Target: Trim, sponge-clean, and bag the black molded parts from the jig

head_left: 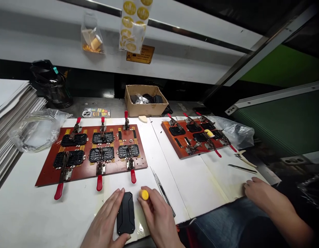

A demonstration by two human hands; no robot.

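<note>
My left hand (106, 220) is closed around a flat black rectangular plate (126, 213), fingers along its left edge and thumb at its lower end. The plate lies lengthwise on the white table cover and has chamfered corners. To the right of the plate, my right hand (159, 215) grips a small tool by its handle with a round yellow end (144, 195). The rest of that tool is hidden by my fingers. A pair of tweezers (163, 191) lies on the table just right of my right hand.
A red-brown clamp board (94, 175) with black plates under red-handled clamps lies ahead; a similar board (181, 150) lies right. Behind stand a cardboard box (145, 110) and a phone (96, 112). Paper stacks (12, 113) rise at left. Another person's hand (259, 193) rests right, near pliers (243, 158).
</note>
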